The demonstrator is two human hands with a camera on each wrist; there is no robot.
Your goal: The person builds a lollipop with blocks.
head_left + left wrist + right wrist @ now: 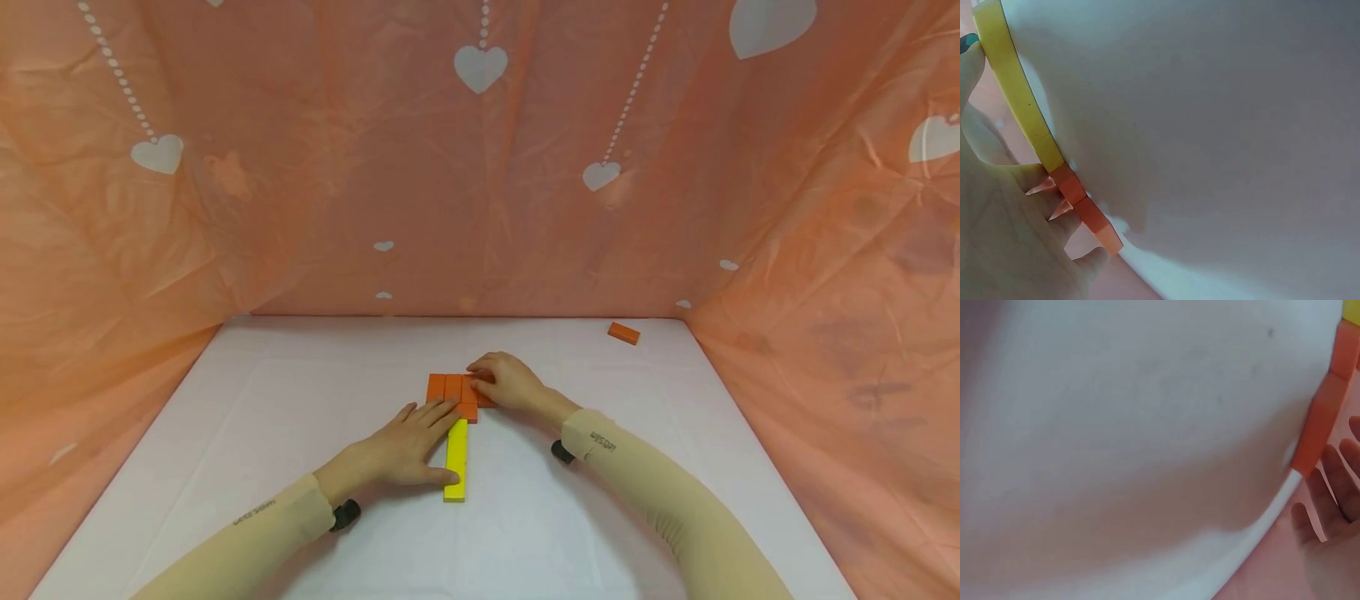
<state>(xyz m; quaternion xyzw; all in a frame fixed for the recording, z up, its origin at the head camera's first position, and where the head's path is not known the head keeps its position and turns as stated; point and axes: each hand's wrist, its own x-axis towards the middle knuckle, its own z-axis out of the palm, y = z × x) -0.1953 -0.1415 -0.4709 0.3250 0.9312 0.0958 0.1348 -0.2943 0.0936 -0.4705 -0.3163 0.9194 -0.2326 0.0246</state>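
Several orange blocks (437, 388) lie side by side on the white table, with a long yellow block (457, 454) running from their near edge toward the person. My left hand (401, 448) is spread flat; its fingertips rest on the near orange blocks and its thumb touches the yellow block. In the left wrist view, the yellow block (1019, 94) meets the orange row (1091, 214) end to end. My right hand (513, 383) touches the rightmost orange block. In the right wrist view, its fingers lie loosely extended against that orange block's (1321, 425) end, and they partly cover it from above.
A single orange block (623, 333) lies apart at the back right of the table. Peach fabric (480, 183) with white hearts hangs behind and along both sides of the white tabletop (300, 367).
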